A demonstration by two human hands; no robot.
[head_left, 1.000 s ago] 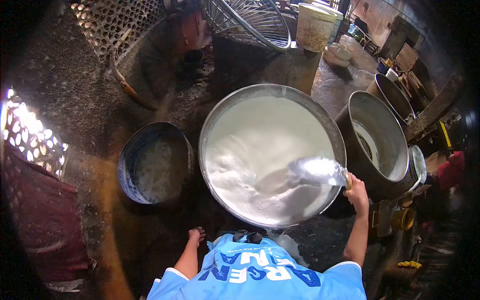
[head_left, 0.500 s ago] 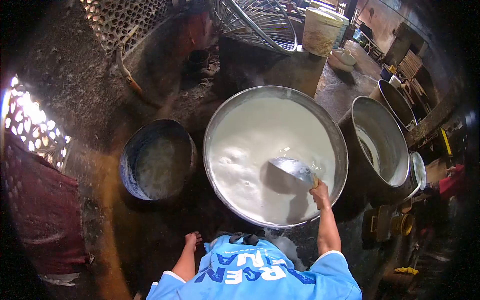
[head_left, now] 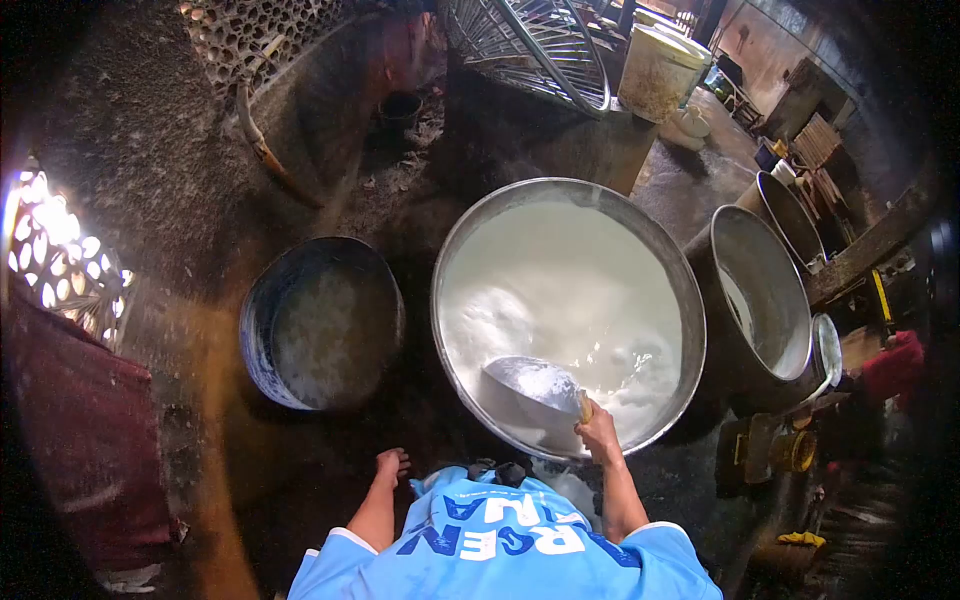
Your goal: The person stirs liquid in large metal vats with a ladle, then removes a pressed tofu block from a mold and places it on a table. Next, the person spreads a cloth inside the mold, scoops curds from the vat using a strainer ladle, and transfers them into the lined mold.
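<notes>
My right hand (head_left: 597,432) is closed round the short handle of a wide metal scoop (head_left: 540,384). The scoop is tilted over the near part of a large round metal vat (head_left: 694,330), just at the surface of the white liquid (head_left: 570,270) that fills it. Ripples and splashes show to the right of the scoop. My left hand (head_left: 393,464) hangs beside my body, near the vat's lower left side, with its fingers partly curled and apart and nothing in them.
A dark round tub (head_left: 262,370) with cloudy liquid stands left. Deep metal pots (head_left: 735,300) stand right. Behind are a wire basket (head_left: 530,50) and a stained bucket (head_left: 655,75). Red cloth (head_left: 90,440) hangs at the left; a yellow container (head_left: 792,450) is low right.
My right hand and the scoop have swept left across the vat, toward its near edge. The splashes now lie to the right of the scoop. My left hand has stayed about where it was.
</notes>
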